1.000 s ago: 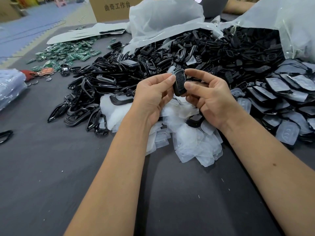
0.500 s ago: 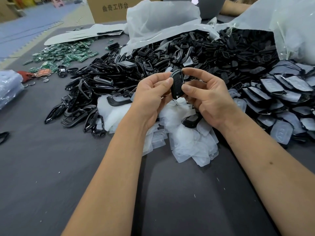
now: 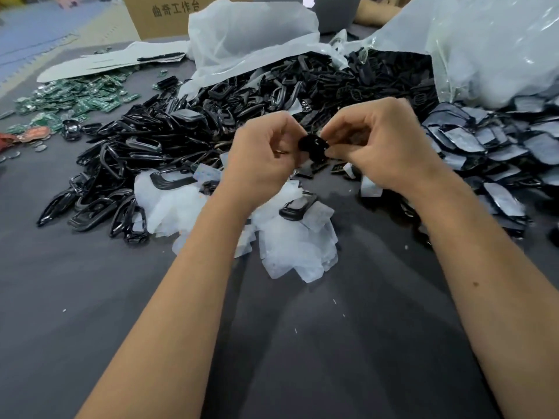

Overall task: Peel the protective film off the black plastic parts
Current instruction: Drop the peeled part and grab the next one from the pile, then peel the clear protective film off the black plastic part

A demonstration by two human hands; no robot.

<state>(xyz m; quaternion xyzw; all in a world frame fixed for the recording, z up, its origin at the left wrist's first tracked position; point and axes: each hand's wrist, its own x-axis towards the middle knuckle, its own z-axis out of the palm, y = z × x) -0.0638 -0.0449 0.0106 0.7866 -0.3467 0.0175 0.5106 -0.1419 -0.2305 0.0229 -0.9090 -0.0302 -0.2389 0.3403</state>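
A small black plastic part sits between my two hands above the table, partly hidden by fingers. My left hand has its fingers curled on the part's left edge. My right hand pinches its right side with curled fingers. No film is plainly visible on this part. Below my hands lies a heap of peeled clear film pieces. A stack of film-covered black parts spreads to the right. A big pile of black frames lies to the left.
The dark grey table stretches toward me. Green circuit boards lie at the far left. White plastic bags and a clear bag stand behind the piles, with a cardboard box further back.
Both hands have curled tighter around the part and turned it from upright to lying across. The camera has tilted, so the piles appear shifted.
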